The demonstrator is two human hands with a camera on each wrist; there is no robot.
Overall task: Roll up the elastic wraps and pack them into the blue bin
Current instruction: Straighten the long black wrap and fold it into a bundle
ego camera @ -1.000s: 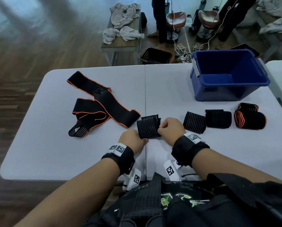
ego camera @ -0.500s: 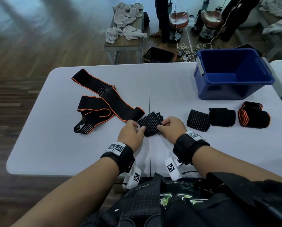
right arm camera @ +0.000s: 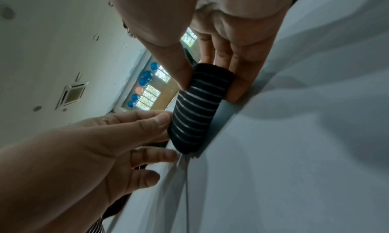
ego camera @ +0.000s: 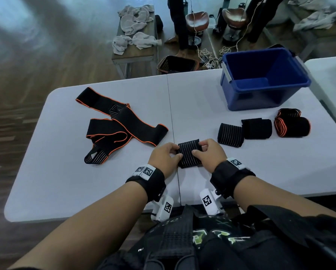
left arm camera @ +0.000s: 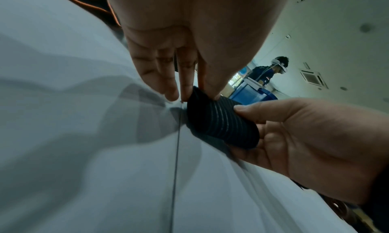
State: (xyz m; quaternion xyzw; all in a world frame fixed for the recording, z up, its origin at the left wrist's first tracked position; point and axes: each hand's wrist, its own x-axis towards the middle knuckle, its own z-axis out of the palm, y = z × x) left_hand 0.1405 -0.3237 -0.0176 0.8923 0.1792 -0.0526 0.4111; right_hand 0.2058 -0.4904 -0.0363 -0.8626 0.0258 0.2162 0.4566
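Observation:
A black rolled wrap with thin pale stripes (ego camera: 189, 153) lies on the white table (ego camera: 65, 172) near its front edge. My left hand (ego camera: 172, 152) pinches its left end and my right hand (ego camera: 203, 149) pinches its right end, thumbs on the near side. In the left wrist view the left fingertips (left arm camera: 212, 93) press the roll (left arm camera: 221, 125). The right thumb (right arm camera: 179, 73) and fingers clamp the roll (right arm camera: 197, 110) in the right wrist view. The blue bin (ego camera: 260, 100) stands at the far right and looks empty. Three more rolled wraps (ego camera: 230, 134) (ego camera: 257, 128) (ego camera: 291, 125) lie in front of it.
Unrolled black wraps with orange edging (ego camera: 122, 129) sprawl on the left half of the table. A second white table (ego camera: 330, 75) adjoins at the right. Beyond stand a wooden bench with grey towels (ego camera: 136, 26), stools and cables on the floor.
Both hands have turned the striped roll square to me and shifted their grip on it; both thumbs now lie on its near side. The other wraps have not moved.

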